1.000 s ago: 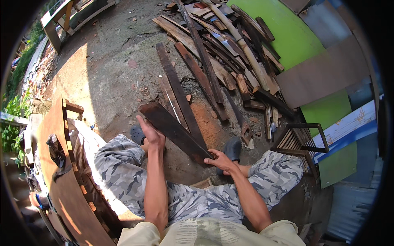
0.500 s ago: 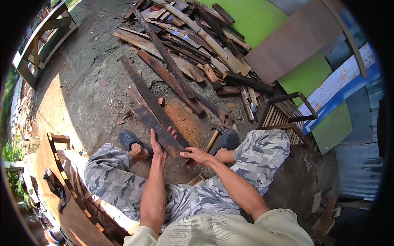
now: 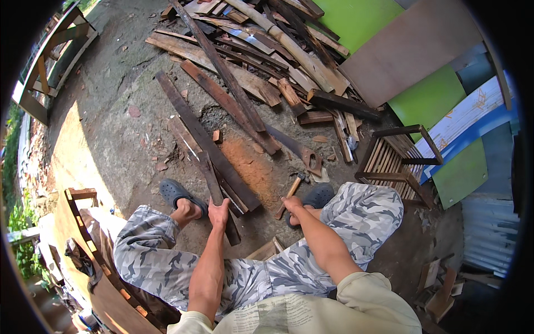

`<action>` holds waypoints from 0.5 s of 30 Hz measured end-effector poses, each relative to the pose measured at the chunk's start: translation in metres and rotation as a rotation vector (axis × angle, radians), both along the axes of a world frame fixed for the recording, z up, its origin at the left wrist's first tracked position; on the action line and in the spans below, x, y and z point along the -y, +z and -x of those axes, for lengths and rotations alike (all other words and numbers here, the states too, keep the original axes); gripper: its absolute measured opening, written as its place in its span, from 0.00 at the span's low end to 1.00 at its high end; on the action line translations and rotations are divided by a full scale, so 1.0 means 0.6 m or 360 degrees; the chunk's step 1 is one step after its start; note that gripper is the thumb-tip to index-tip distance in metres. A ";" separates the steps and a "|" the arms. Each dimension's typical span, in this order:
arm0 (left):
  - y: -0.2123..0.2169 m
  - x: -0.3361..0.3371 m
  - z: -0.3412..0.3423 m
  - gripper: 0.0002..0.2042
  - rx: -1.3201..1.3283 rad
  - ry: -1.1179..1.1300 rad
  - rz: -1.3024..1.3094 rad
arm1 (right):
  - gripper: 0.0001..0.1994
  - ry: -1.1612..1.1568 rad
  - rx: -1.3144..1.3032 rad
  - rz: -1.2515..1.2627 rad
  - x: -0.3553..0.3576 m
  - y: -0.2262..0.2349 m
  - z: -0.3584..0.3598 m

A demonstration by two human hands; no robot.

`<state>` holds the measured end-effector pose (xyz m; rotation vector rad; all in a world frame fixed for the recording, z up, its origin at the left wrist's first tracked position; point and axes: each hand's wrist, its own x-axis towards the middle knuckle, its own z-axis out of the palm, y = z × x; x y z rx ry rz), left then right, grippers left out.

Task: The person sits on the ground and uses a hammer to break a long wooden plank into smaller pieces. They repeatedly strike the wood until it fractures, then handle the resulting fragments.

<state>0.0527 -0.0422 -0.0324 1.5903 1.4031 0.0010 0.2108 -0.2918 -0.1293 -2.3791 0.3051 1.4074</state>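
My left hand (image 3: 219,214) is closed round a dark wooden board (image 3: 211,179), which is tilted so that a narrow side shows. The board's near end sticks out below my fist, between my knees. Beside it on the ground lie a longer dark plank (image 3: 192,131) and a thinner strip with a pale edge. My right hand (image 3: 292,205) grips the wooden handle of a hammer (image 3: 293,186) near my right foot. The hammer's metal head points away from me, close to the shoe. A handsaw (image 3: 309,158) rests on the ground just beyond the hammer.
A large heap of scrap wood (image 3: 278,50) lies ahead. Orange sawdust (image 3: 245,164) covers the ground by the planks. At right stands a slatted wooden frame (image 3: 397,164); a curved wooden panel (image 3: 83,267) is at left. A small wood piece (image 3: 266,250) lies between my legs.
My right hand has left the board and moved right, taking hold of the hammer. The board has turned from its broad face onto its side in my left hand.
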 end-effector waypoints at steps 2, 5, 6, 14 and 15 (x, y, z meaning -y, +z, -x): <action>-0.010 -0.005 0.004 0.38 -0.0119 -0.0178 -0.0095 | 0.31 -0.0320 -0.0274 0.0012 -0.015 0.016 -0.013; -0.016 0.003 -0.003 0.40 -0.0296 -0.0445 -0.0198 | 0.39 -0.0389 -0.0131 -0.0007 -0.029 0.013 -0.006; -0.020 0.005 -0.004 0.41 -0.0341 -0.0528 -0.0232 | 0.42 -0.0418 -0.0162 -0.0004 -0.035 0.007 -0.015; -0.012 0.013 0.003 0.45 -0.0540 -0.0742 -0.0113 | 0.50 -0.0709 -0.0162 0.0166 -0.036 -0.075 -0.025; -0.013 0.019 0.001 0.45 -0.0509 -0.0748 -0.0135 | 0.49 -0.0756 -0.0122 0.0199 -0.015 -0.108 -0.020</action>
